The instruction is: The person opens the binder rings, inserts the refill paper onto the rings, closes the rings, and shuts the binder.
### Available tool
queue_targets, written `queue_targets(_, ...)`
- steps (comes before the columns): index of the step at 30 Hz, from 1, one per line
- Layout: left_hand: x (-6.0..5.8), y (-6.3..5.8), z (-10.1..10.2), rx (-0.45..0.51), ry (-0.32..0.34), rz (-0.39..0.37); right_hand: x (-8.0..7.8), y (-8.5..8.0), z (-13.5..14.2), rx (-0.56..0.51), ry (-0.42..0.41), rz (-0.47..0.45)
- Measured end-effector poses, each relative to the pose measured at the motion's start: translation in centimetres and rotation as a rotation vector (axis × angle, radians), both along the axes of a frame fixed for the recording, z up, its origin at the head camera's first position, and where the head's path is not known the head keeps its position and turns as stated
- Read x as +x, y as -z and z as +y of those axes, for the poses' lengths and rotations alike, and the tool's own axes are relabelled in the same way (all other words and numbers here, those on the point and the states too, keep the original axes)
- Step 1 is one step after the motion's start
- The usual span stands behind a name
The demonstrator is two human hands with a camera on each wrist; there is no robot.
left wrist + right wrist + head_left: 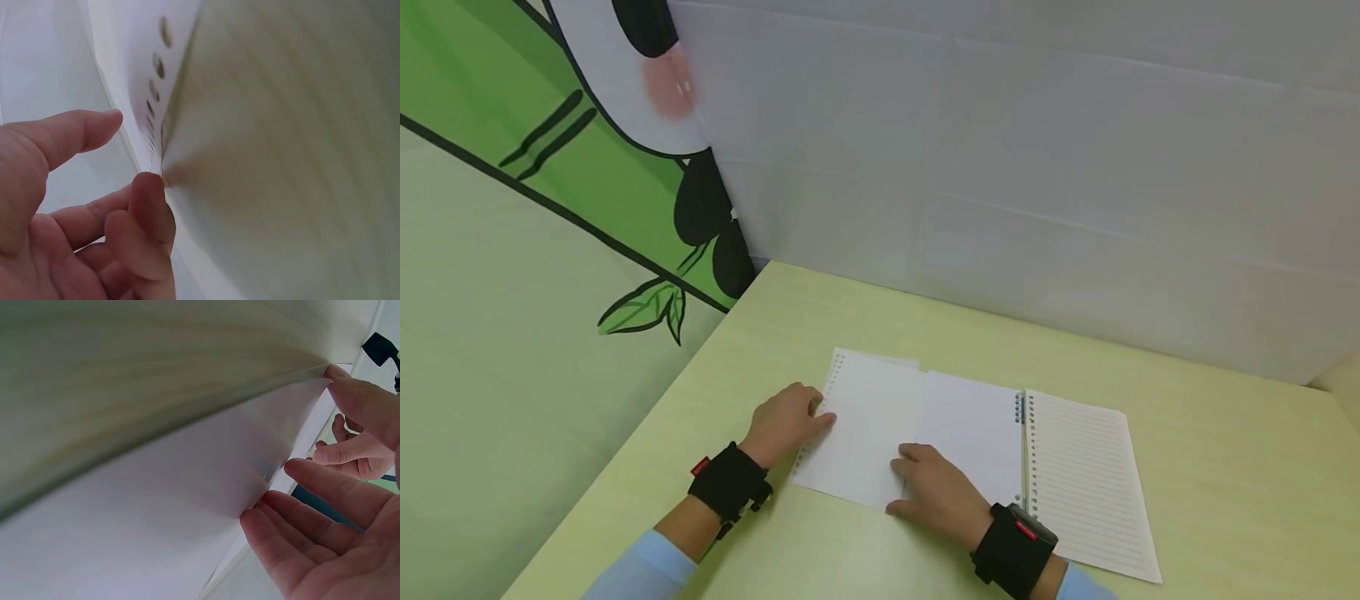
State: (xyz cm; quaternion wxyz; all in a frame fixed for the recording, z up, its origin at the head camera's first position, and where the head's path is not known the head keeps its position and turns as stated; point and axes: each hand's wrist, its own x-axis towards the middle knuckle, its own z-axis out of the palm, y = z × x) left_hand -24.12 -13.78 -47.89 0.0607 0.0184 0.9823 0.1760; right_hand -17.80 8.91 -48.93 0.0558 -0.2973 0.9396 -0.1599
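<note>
A white loose-leaf sheet [857, 408] with punched holes down its left edge lies on the table, partly over a white page [973, 425] beside a ring spine. My left hand [786, 425] is at the punched edge; in the left wrist view its fingertips touch that edge and the thumb stands apart from them. On the sheet's right side, near the front edge, rests my right hand [942, 496]. Its extended fingertips touch the paper in the right wrist view, with the thumb at the near edge. A lined page [1090, 475] lies right of the ring spine [1021, 408].
The pale wooden table [1225, 467] meets a white cloth backdrop [1075, 167] behind. On the left, a green printed cloth [512, 292] runs along the table's edge. Each wrist wears a black band [730, 482].
</note>
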Motion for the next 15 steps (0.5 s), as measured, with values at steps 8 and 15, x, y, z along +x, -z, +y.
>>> queue_targets(8,-0.32,0.31,0.11,-0.016,0.007,-0.001,0.05,0.14,-0.05,0.006,-0.004,0.002)
queue_targets(15,-0.55,0.45,0.21,0.009,-0.006,-0.002,0.06,0.15,0.05,0.016,0.007,0.009)
